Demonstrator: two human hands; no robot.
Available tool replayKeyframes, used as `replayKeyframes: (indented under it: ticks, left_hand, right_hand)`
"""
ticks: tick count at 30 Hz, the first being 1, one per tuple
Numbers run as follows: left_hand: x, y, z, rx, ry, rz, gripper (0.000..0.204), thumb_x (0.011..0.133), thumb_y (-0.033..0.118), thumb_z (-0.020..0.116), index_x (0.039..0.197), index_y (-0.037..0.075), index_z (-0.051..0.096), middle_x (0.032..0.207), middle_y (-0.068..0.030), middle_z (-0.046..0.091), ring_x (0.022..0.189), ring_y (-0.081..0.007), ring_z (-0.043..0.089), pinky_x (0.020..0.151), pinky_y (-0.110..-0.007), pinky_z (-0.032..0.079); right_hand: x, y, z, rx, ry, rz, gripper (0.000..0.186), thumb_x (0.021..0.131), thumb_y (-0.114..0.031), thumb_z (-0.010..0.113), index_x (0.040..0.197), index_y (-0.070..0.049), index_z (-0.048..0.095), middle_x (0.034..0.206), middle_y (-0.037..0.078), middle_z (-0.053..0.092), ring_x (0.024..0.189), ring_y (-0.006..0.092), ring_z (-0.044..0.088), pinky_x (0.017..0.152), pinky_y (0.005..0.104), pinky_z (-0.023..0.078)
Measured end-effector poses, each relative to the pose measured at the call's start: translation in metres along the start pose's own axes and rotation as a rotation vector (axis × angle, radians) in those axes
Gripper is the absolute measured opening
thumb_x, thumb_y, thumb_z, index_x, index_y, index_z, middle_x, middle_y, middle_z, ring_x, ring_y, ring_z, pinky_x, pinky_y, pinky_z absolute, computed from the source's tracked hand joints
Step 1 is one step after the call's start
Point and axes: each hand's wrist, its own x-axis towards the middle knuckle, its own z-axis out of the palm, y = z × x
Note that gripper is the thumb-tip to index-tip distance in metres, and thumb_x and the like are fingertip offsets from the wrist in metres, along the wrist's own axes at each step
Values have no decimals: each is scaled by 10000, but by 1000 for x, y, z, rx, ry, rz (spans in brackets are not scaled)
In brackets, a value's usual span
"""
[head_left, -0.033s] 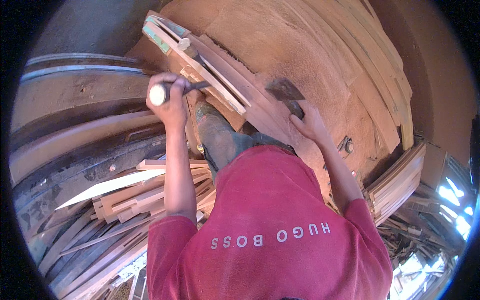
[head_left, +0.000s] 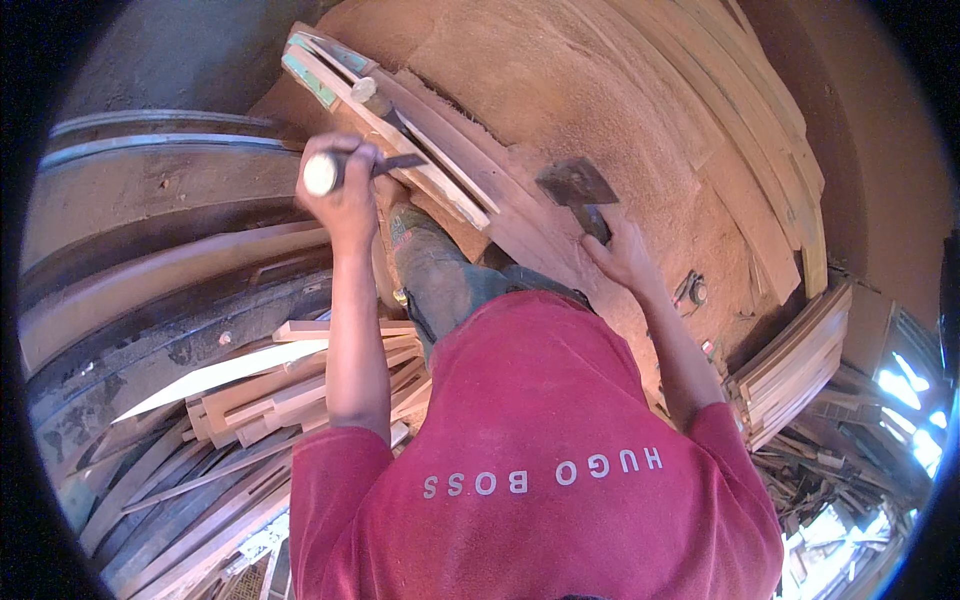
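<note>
My left hand (head_left: 345, 205) is closed round the handle of a chisel (head_left: 402, 163), whose pale round butt faces up and whose dark blade points right. The blade tip is over or against slotted wooden pieces (head_left: 455, 192) lying on the bench; contact is hard to judge. My right hand (head_left: 622, 248) grips the short handle of a hammer (head_left: 578, 182) with a dark, blocky head, held to the right of the chisel and apart from it. Another tool with a round wooden butt (head_left: 366, 92) rests on the slotted pieces.
Sawdust covers the wooden bench (head_left: 600, 90). Long boards (head_left: 770, 190) line its right side, and a small dark tool (head_left: 692, 290) lies near my right forearm. Stacked wood strips (head_left: 290, 395) fill the lower left. More planks (head_left: 795, 370) stand at the right.
The chisel has shifted slightly right and its blade has tipped upward in view. The hammer head has turned a little and moved slightly right.
</note>
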Motion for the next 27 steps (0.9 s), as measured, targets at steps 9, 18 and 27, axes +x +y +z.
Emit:
replayKeyframes:
  ticks: [9,18,27]
  left_hand:
    - [31,-68,17,152,-264,-109,67,775,-30,625,824,12,606,748,-24,609,677,-99,589,632,-255,496]
    - [31,-95,16,340,-176,-82,49,778,46,658,781,21,616,700,-6,615,650,-87,573,630,-262,485]
    - [26,-91,19,327,-139,-102,98,773,90,682,796,20,618,718,-15,631,674,-109,590,645,-282,488]
  right_hand:
    - [-10,-17,0,406,-49,454,413,820,-119,626,1206,18,570,698,61,598,547,119,587,510,298,479]
    - [77,-61,-23,201,-42,-83,497,791,-184,645,1229,32,554,901,205,655,785,340,650,750,399,511]
    - [151,-171,-72,292,-92,-363,387,861,-294,662,1072,23,591,867,279,652,848,450,653,730,488,518]
